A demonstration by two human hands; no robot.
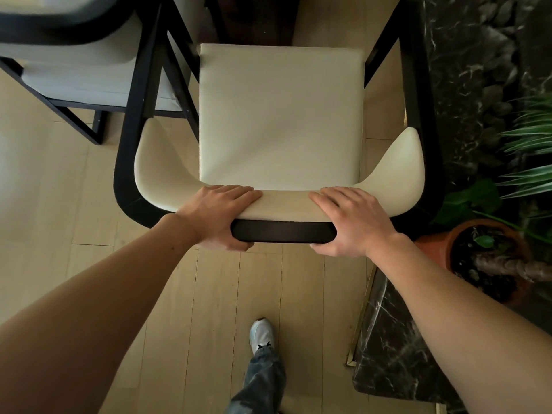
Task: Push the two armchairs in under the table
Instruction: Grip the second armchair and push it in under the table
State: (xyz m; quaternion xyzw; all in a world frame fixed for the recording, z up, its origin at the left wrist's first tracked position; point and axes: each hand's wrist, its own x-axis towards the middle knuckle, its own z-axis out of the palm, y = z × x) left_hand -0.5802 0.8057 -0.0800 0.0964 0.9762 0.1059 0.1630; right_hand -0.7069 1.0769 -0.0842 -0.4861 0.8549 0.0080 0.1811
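An armchair (280, 115) with a cream seat and black frame stands right below me, its backrest nearest me. My left hand (219, 216) grips the left part of the backrest's top, fingers over the cream pad, thumb behind the black rail. My right hand (351, 221) holds the right part the same way. A second armchair (74, 64) of the same kind stands at the upper left, close beside the first. The dark table edge (257, 16) shows at the top, beyond the seat's front.
A black marble ledge (466, 70) with pebbles runs along the right, close to the chair's right arm. A terracotta plant pot (433, 249) and green leaves (528, 138) sit at the right. My foot in a white shoe (261, 333) stands on the wood floor (59, 204).
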